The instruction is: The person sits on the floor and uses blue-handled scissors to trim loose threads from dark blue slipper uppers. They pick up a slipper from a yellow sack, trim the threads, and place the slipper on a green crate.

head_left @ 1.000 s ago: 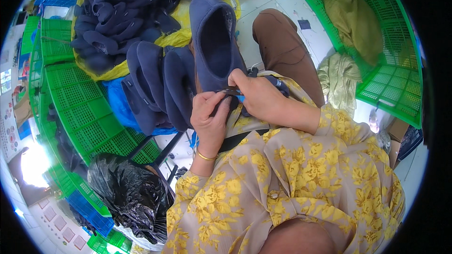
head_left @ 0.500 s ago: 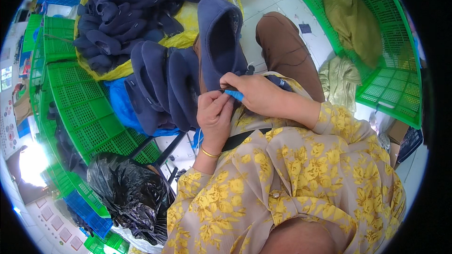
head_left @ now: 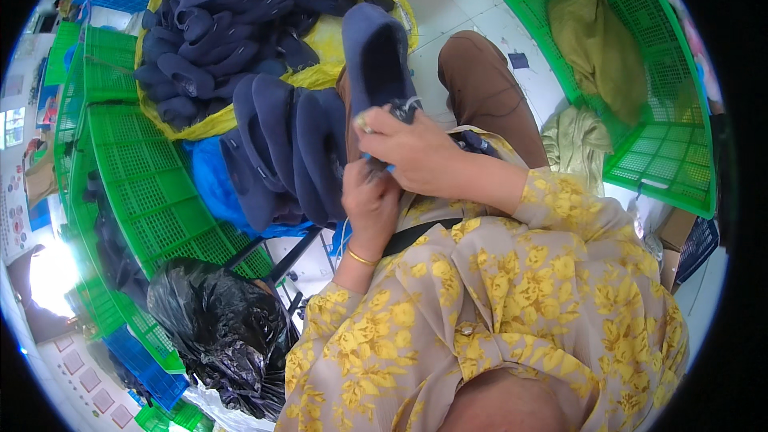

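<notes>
A dark navy felt-like slipper (head_left: 376, 52) stands toe up over my left knee, its opening toward me. At its heel end is my right hand (head_left: 412, 150), fingers curled round a slim blue-wrapped object that is mostly hidden, only a sliver of blue showing beneath the palm. Dark material with a pale bit bunches just beyond its fingers. My left hand (head_left: 370, 206) is just below, with a gold bangle at the wrist; its fingers are drawn together and smeared by motion, and what they pinch cannot be made out. Several more navy slippers (head_left: 276, 140) lean in a row to the left.
A yellow sack (head_left: 304, 76) full of navy slippers lies at the far left. Green crates stand left (head_left: 144, 192) and right (head_left: 668, 112), the right one with olive cloth (head_left: 596, 44). A black plastic bag (head_left: 216, 328) sits near my left elbow.
My right hand has lifted and turned, moving up over the slipper's heel end. The left hand has dropped slightly from the blue-wrapped object and blurs. The slipper looks slightly lower in view.
</notes>
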A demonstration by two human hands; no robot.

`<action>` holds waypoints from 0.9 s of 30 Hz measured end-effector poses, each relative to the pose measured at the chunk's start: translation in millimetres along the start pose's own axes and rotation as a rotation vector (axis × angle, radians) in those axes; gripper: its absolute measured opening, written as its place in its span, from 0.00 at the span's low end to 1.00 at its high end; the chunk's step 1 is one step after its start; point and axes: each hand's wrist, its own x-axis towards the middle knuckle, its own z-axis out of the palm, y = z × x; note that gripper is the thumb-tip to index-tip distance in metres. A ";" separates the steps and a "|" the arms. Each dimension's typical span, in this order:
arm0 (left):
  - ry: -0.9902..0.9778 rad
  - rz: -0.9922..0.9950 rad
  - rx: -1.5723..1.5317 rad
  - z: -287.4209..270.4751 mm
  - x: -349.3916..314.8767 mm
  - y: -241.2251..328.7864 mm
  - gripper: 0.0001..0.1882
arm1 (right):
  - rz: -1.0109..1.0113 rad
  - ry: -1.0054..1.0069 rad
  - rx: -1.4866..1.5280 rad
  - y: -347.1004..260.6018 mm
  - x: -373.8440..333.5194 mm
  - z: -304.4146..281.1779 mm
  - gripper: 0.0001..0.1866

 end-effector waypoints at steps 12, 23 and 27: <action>-0.303 -0.210 -0.034 -12.9 41.1 20.8 0.13 | 0.774 0.054 1.232 18.5 9.0 -51.5 0.04; -0.805 0.253 0.157 1.3 139.7 25.4 0.11 | 0.886 0.251 1.442 20.4 -21.0 -57.7 0.02; -0.929 0.522 0.453 -1.3 162.7 32.6 0.13 | 0.866 0.266 1.424 18.8 -20.7 -69.3 0.02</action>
